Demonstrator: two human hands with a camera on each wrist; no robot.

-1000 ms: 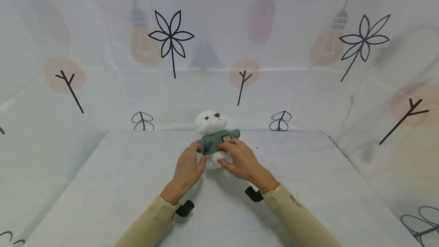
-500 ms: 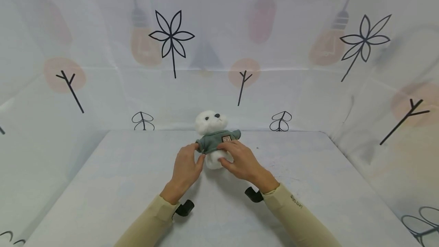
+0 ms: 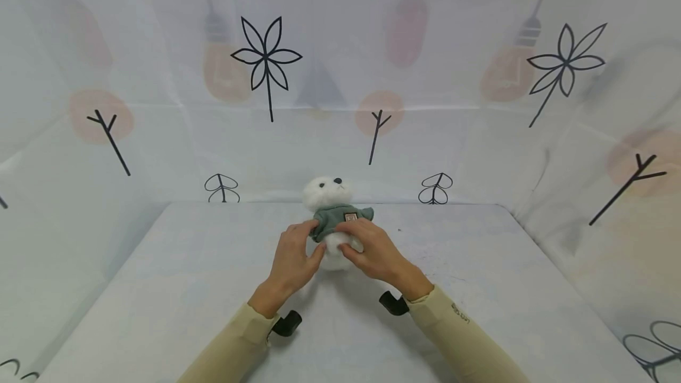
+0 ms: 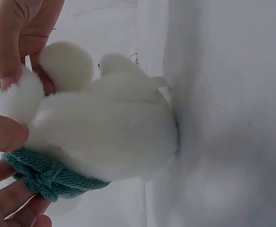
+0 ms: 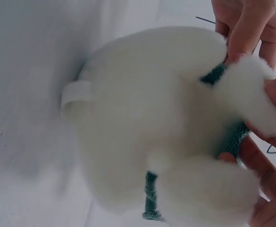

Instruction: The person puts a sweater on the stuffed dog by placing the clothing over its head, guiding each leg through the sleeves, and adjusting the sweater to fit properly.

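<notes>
A white plush toy with black eyes and nose sits upright near the table's back edge. It wears a teal knitted sweater with a square patch on its chest. My left hand holds the sweater's edge at the toy's left side in the head view, fingers curled behind the knit. My right hand pinches a round white limb between thumb and fingers, low on the toy's front. Its fingertips lie by the sweater's hem. A white loop tag shows at the toy's underside in the right wrist view.
The pale table reaches to a white backdrop cloth printed with flowers, twigs and bulbs. Black wrist mounts stick out below both cuffs.
The toy has sunk slightly toward me, its head a little lower. My left hand let its grip slide rightward along the sweater's side. The right hand stays nearly still.
</notes>
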